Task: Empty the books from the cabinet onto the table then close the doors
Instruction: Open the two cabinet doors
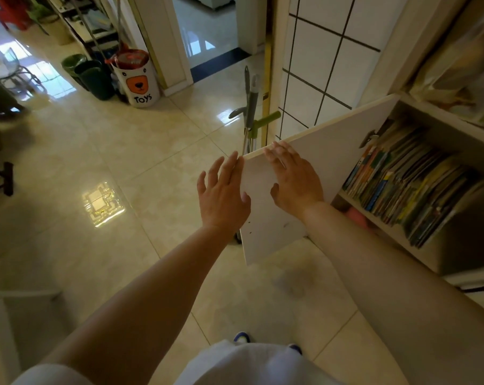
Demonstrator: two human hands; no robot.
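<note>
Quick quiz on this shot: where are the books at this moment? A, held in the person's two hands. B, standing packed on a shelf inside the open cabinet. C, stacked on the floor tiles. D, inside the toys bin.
B: the books stand packed on a shelf of the cabinet, behind its open door, while the left hand and right hand hold none.

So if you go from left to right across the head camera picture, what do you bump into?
Dark bins → toys bucket → left hand → right hand on the open cabinet door → books still on the shelf.
</note>
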